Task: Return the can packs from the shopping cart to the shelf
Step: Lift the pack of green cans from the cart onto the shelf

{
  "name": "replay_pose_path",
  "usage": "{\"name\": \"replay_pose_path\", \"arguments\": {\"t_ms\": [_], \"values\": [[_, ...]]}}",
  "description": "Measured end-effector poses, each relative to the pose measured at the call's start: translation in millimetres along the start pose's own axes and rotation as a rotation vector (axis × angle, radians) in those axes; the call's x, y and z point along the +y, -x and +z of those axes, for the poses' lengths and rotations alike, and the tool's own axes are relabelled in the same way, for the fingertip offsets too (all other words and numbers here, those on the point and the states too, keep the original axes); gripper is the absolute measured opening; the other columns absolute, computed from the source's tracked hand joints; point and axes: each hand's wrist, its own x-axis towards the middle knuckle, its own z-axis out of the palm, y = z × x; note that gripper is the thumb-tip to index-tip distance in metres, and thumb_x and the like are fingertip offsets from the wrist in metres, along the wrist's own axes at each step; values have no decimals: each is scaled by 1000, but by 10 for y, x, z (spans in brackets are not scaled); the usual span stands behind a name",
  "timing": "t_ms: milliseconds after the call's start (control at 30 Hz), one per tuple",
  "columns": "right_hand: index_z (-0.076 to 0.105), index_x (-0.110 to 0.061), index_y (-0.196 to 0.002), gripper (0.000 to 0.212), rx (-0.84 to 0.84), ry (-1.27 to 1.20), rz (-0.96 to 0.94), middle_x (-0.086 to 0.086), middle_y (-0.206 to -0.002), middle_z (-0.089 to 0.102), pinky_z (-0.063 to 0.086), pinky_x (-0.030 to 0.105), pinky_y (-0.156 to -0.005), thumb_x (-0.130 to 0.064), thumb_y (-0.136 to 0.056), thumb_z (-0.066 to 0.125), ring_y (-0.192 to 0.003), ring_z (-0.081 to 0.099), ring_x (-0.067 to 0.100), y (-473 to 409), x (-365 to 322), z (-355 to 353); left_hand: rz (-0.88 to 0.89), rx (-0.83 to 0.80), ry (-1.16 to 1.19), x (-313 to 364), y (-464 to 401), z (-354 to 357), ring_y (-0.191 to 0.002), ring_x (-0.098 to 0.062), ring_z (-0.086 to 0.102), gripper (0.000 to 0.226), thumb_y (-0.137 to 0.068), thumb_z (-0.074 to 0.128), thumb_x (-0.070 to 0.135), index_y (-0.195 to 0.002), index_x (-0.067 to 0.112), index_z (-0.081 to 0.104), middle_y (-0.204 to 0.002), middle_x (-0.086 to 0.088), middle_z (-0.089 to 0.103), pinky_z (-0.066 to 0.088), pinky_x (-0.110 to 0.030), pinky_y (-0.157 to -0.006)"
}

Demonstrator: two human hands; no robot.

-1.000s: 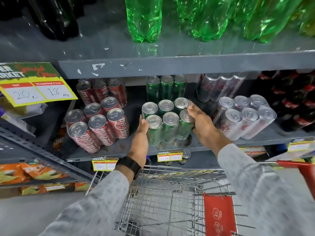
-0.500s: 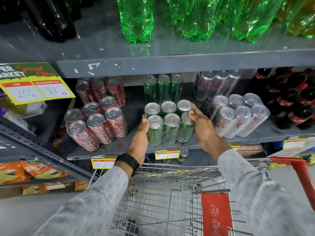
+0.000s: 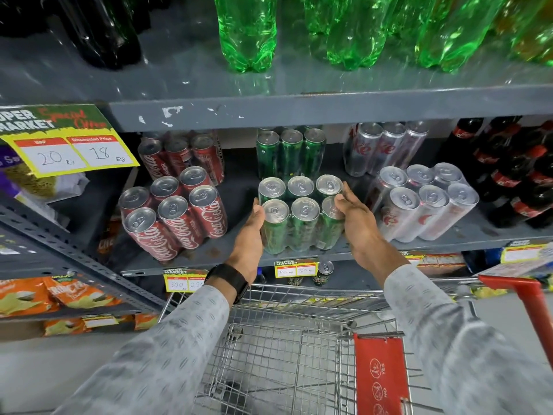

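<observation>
A shrink-wrapped pack of green cans (image 3: 300, 218) stands on the grey middle shelf (image 3: 209, 256), near its front edge. My left hand (image 3: 250, 235) lies flat against the pack's left side. My right hand (image 3: 356, 221) presses its right side, fingers up at the can tops. Another green pack (image 3: 290, 151) stands behind it. A red can pack (image 3: 176, 214) sits to the left and a silver can pack (image 3: 425, 209) to the right. The wire shopping cart (image 3: 299, 298) is below my arms, and no packs show in its basket.
More red (image 3: 182, 154) and silver (image 3: 380, 148) packs stand at the shelf's back. Dark cola bottles (image 3: 514, 175) fill the right end. Green bottles (image 3: 248, 31) stand on the upper shelf. The cart's red handle (image 3: 535, 301) is at the right. Snack bags (image 3: 59, 295) lie lower left.
The green pack has slid slightly further onto the shelf between my hands. Both hands stay at its sides, the right one now with looser fingers.
</observation>
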Motion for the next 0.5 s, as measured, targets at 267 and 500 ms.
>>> {"name": "replay_pose_path", "arguments": {"t_ms": [267, 500], "values": [[38, -37, -151, 53, -2, 28, 23, -12, -156, 45, 29, 25, -104, -31, -100, 51, -124, 45, 3, 49, -50, 5, 11, -24, 15, -4, 8, -3, -160, -16, 27, 58, -110, 31, 43, -166, 26, 25, -172, 2, 30, 19, -42, -132], [37, -35, -153, 58, 167, 160, -114, -8, -158, 44, 30, 27, -109, -42, -97, 53, -131, 46, 8, 297, -247, 96, 257, 138, -127, 54, 326, -329, -155, -12, 38, 55, -106, 47, 41, -158, 27, 42, -167, 6, 40, 30, -37, -127]]}}
